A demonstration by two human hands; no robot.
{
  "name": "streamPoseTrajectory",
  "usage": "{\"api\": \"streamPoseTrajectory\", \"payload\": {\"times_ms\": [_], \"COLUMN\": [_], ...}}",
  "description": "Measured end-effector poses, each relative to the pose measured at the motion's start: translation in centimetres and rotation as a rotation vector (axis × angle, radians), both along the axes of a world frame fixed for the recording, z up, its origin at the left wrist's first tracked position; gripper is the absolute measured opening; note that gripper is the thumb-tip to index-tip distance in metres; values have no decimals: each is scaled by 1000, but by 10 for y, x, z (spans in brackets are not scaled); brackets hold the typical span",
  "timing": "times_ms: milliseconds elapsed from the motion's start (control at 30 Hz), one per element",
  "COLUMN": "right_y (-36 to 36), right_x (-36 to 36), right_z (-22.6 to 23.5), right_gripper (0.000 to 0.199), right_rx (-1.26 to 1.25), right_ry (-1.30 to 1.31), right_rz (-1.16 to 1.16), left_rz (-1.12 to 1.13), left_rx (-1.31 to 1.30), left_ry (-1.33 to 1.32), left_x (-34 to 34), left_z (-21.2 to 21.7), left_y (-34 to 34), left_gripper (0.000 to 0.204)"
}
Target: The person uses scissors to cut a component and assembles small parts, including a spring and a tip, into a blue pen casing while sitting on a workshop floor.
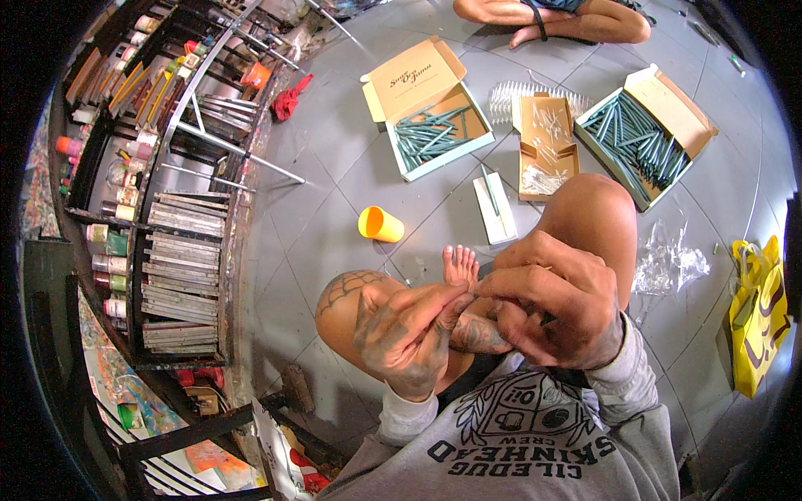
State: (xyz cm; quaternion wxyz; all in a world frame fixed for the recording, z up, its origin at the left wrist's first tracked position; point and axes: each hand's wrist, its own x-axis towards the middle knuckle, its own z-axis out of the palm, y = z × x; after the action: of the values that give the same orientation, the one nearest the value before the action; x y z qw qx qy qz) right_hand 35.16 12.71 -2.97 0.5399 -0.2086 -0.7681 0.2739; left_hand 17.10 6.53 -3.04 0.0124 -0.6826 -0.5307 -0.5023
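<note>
My left hand [411, 334] and my right hand [558, 301] meet above my lap with their fingers pinched. Their fingertips come together over my bare foot, and whatever they hold is hidden or too small to name. Beyond them, a slim teal pen-like stick [489, 190] lies on a narrow white box [496, 215]. An open cardboard box [451, 163] farther off at the left contains several similar sticks, and another open box [647, 196] at the right is packed with them. Between these, a brown carton [525, 179] contains small clear and white pieces.
A yellow cup [381, 224] stands on the grey tiled floor [317, 204]. Clear crumpled plastic [668, 260] and a yellow bag [758, 317] are at the right. A rack with jars and stacked frames [180, 267] fills the left. Another person's crossed legs [576, 23] show at the far edge.
</note>
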Motion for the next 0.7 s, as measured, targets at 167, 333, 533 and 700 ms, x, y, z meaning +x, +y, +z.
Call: {"api": "streamPoseTrajectory", "payload": {"times_ms": [167, 333, 533, 700], "right_y": [1, 4, 5, 8], "right_x": [3, 7, -3, -6], "right_z": [0, -1, -1, 0], "right_gripper": [25, 19, 25, 27], "right_rx": [-33, -62, 15, 23], "right_ry": [-4, 35, 75, 25], "right_rz": [-11, -15, 28, 56], "left_rz": [-5, -69, -414, -431], "left_rx": [-27, -162, -612, -688], "left_ry": [-28, -275, -1230, -1339], "left_x": [1, -1, -10, -11], "left_z": [0, 1, -6, -15], "left_y": [0, -1, -7, -10], "left_gripper": [15, 16, 24, 21]}}
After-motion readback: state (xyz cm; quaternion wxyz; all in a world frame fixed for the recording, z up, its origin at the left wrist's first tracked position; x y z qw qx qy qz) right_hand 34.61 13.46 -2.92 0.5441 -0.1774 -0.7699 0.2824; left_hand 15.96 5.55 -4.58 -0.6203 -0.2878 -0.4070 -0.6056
